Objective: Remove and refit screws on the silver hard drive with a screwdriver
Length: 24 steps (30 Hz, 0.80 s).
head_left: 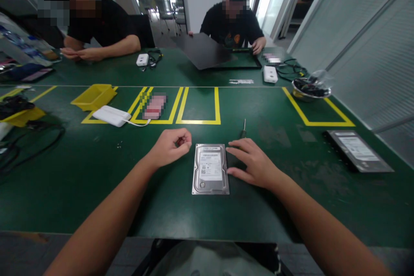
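Note:
A silver hard drive (210,168) with a white label lies flat on the green table (97,181) right in front of me. My right hand (252,161) rests open beside its right edge, fingertips touching the drive. My left hand (170,145) is curled into a loose fist just left of the drive's top corner, closed on something small I cannot make out. A thin screwdriver (243,129) lies on the table just beyond my right hand.
A second hard drive (359,151) lies at right; a metal bowl (311,89) of parts behind it. Yellow trays (94,95), a white power bank (111,116) and cables (29,142) sit at left. Two people sit across, one holding a dark laptop panel (203,50).

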### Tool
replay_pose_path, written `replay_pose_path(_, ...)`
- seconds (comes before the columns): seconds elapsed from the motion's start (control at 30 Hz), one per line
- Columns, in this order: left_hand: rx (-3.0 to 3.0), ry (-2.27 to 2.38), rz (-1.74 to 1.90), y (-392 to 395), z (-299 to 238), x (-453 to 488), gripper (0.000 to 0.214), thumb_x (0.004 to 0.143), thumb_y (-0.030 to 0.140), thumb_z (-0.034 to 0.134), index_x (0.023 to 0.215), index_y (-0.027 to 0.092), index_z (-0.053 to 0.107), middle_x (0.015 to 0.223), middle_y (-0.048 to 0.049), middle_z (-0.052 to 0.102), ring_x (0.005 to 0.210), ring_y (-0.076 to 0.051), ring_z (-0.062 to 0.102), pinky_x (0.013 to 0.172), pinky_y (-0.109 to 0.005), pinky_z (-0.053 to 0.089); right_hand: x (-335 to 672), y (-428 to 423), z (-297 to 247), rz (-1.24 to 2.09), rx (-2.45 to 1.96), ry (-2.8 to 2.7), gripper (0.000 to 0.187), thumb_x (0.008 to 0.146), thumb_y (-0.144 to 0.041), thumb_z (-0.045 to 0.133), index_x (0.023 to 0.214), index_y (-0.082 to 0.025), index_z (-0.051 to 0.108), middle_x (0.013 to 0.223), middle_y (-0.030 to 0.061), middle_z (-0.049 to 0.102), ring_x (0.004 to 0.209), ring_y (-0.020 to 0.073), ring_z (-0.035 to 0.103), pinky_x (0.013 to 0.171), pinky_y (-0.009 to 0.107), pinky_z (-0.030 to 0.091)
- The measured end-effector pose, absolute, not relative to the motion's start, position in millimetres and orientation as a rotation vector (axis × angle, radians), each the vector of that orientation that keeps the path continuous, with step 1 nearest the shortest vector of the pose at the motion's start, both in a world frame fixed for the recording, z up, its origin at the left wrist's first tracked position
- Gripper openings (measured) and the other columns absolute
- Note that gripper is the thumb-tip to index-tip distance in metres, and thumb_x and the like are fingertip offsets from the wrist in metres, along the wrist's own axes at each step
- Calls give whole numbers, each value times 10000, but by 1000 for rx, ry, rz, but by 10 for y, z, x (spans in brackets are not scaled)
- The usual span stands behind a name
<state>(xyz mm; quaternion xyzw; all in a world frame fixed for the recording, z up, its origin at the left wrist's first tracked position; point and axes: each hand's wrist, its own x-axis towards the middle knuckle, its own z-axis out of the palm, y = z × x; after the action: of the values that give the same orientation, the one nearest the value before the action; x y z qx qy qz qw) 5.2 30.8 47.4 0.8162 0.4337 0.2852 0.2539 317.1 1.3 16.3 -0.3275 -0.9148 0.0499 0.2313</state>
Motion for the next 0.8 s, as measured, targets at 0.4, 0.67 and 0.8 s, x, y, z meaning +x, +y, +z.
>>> replay_pose_path(0.4, 2355, 935, 704, 425, 383, 466, 72, 867, 235, 579, 819, 197, 617, 801, -22, 635, 750, -158, 563, 694, -303, 436, 3042, -213, 216, 320, -793, -2809, 919, 728, -664, 724, 1419, -99, 507, 1453, 220, 476, 1341, 382, 396, 1128, 549, 344)
replay_pose_path(0.67, 2530, 830, 524, 615, 431, 647, 159, 946, 272, 522, 892, 171, 633, 882, -22, 660, 860, -169, 558, 829, -317, 401, 3016, -206, 212, 355, -803, -2835, 833, 766, -527, 744, 1418, -71, 497, 1469, 217, 441, 1366, 370, 357, 1172, 513, 318)
replay_pose_path(0.8, 2522, 791, 444, 788, 377, 730, 156, 939, 272, 525, 889, 178, 638, 901, -25, 674, 873, -175, 568, 851, -325, 389, 3016, -197, 202, 360, -802, -2833, 829, 789, -561, 710, 1415, -61, 499, 1452, 220, 447, 1360, 372, 354, 1172, 508, 318)
